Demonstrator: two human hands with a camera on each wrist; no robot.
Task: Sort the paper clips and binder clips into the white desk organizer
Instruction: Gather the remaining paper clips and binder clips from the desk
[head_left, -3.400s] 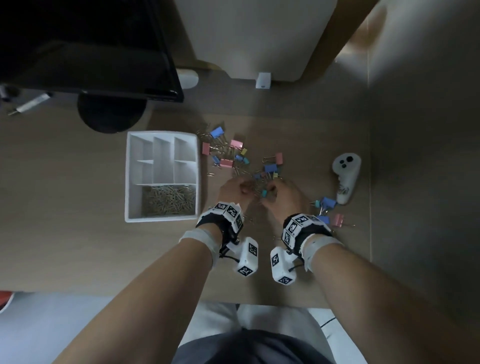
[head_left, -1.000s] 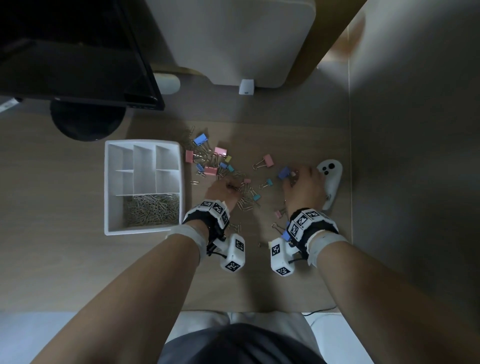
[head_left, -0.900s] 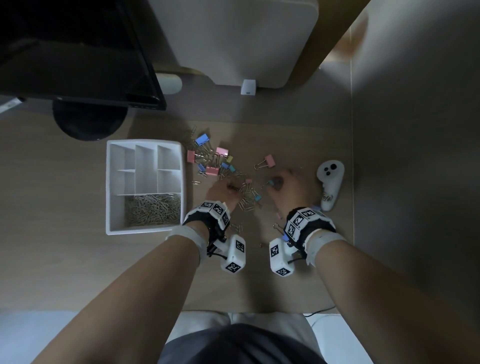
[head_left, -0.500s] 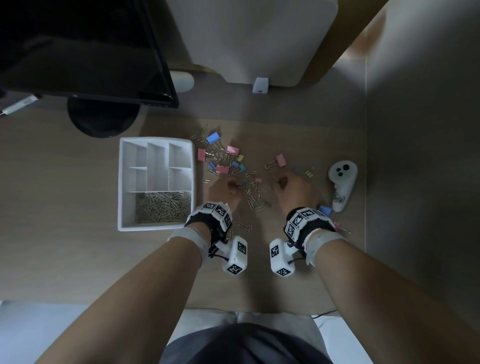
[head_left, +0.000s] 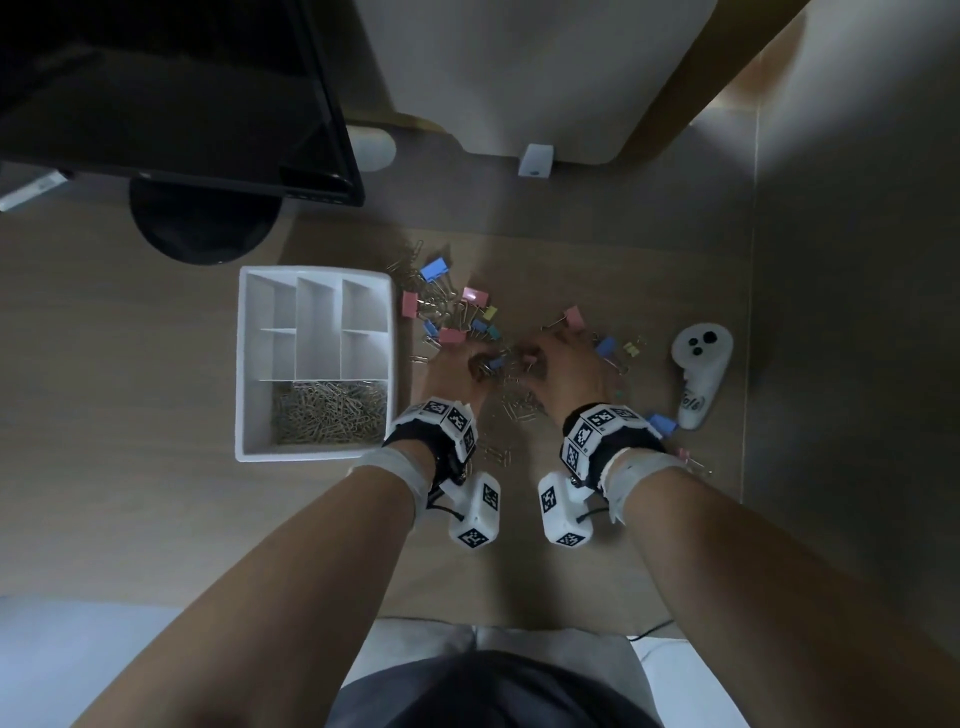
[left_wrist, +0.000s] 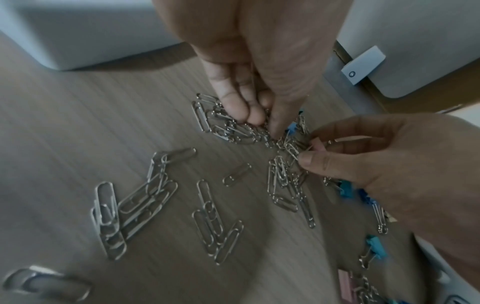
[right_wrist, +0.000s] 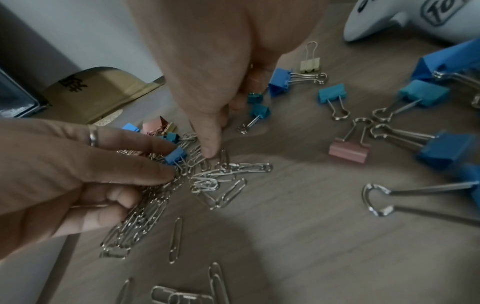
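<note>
The white desk organizer (head_left: 240, 364) stands left of the pile, with several paper clips (head_left: 330, 418) in its near compartment. Both hands meet over the mixed pile. My left hand (head_left: 478, 364) (left_wrist: 262, 123) has curled fingers and thumb gathering a bunch of loose paper clips (right_wrist: 140, 218); a small blue binder clip (right_wrist: 175, 156) lies at its fingertips. My right hand (head_left: 535, 358) (left_wrist: 309, 152) pinches a small pink binder clip (left_wrist: 318, 145), and its thumb tip touches paper clips on the desk. More paper clips (left_wrist: 145, 197) lie scattered nearer me.
Blue and pink binder clips (right_wrist: 348, 150) lie spread to the right, others (head_left: 449, 312) beside the organizer's far corner. A white controller (head_left: 701, 374) lies at the right. A black monitor (head_left: 156, 88) on a round stand (head_left: 205, 223) stands behind the organizer.
My right hand has come back left from beside the white controller to the middle of the pile. My left hand has stayed on the paper clips.
</note>
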